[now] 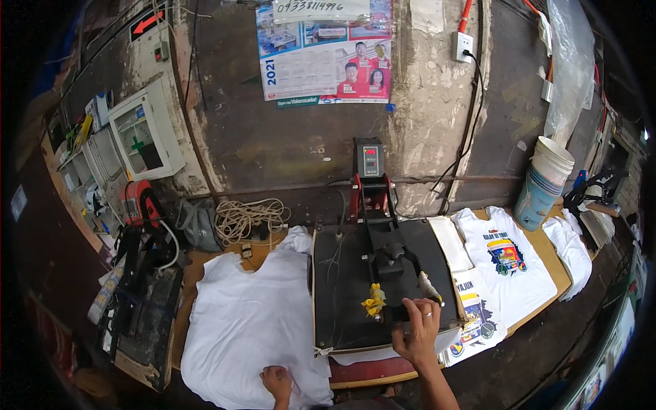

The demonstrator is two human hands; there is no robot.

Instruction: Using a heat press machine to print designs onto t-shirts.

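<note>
A black heat press stands in the middle with its wide top plate lowered; white cloth shows beneath its front edge. Its lever handle has ends wrapped in yellow and white material. My right hand, a ring on one finger, is curled over the front bar of this handle. To the left, a plain white shirt lies spread out. My left hand rests at the lower part of that shirt, its fingers bent and closed on the cloth.
Printed white shirts and printed sheets lie right of the press, with a bucket behind. Another press stands at left, near coiled rope. A power cord hangs from the wall outlet.
</note>
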